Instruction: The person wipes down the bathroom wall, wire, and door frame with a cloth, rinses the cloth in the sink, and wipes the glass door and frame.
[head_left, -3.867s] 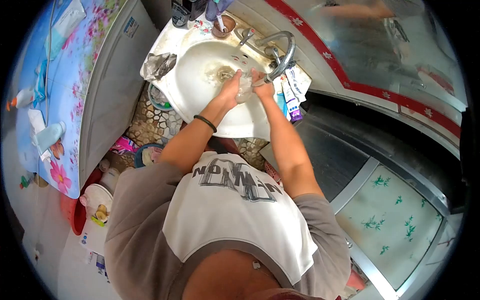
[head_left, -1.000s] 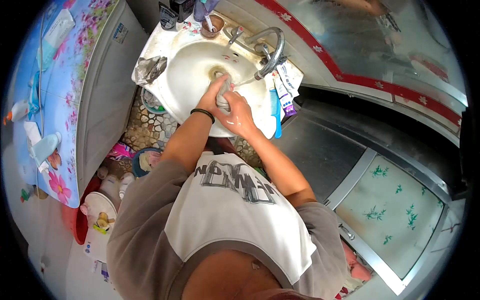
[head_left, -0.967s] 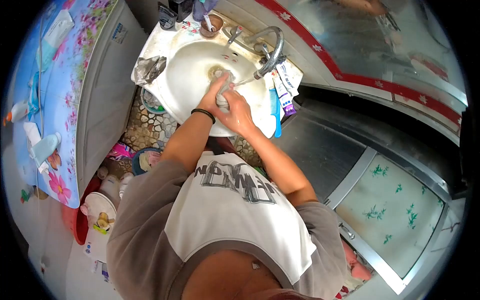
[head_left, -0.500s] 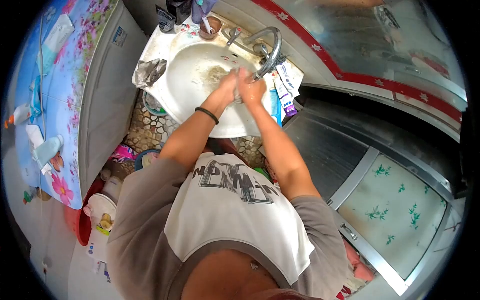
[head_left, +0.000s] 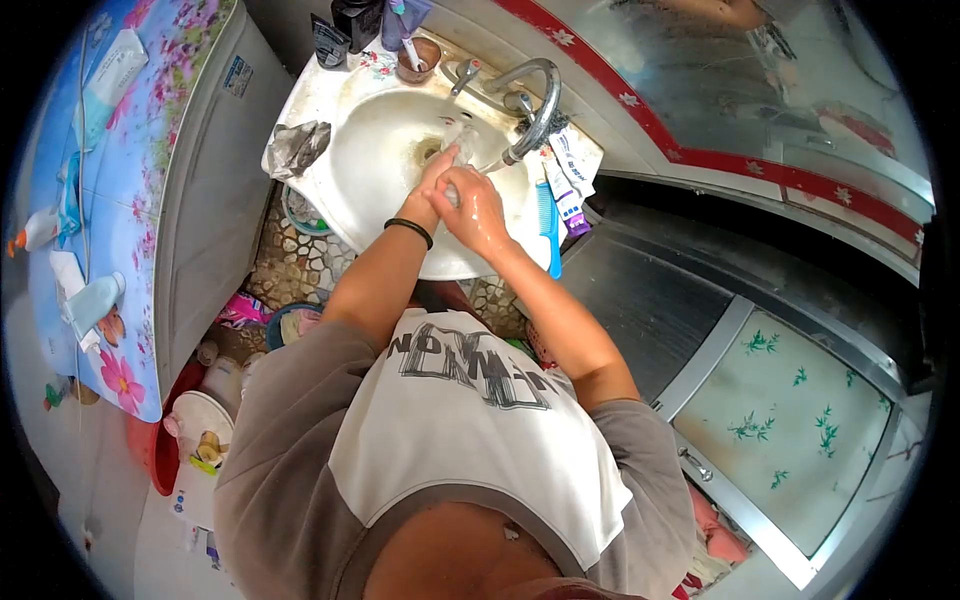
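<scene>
Over the white sink (head_left: pixel 375 150), both hands are closed round a wet, pale grey cloth (head_left: pixel 462 143). My left hand (head_left: pixel 437 178) grips it on the left, and its upper end sticks out past the fingers toward the drain. My right hand (head_left: pixel 474 207) is wrapped round the lower part, pressed against the left one, with wet skin. The curved metal faucet (head_left: pixel 546 105) ends just right of the cloth, and water comes from its spout. Much of the cloth is hidden by the fingers.
On the sink's rim lie a crumpled grey wrapper (head_left: pixel 297 149), a brown cup (head_left: pixel 418 60), a blue comb (head_left: pixel 549 228) and a toothpaste tube (head_left: pixel 568 198). A flower-patterned surface (head_left: pixel 130 230) stands left. A mirror (head_left: pixel 740 100) and a dark metal counter (head_left: pixel 640 300) are at right.
Half a second ago both hands were side by side beneath the spout. They have moved down and left, with the right hand now lower and the cloth's end showing above the left.
</scene>
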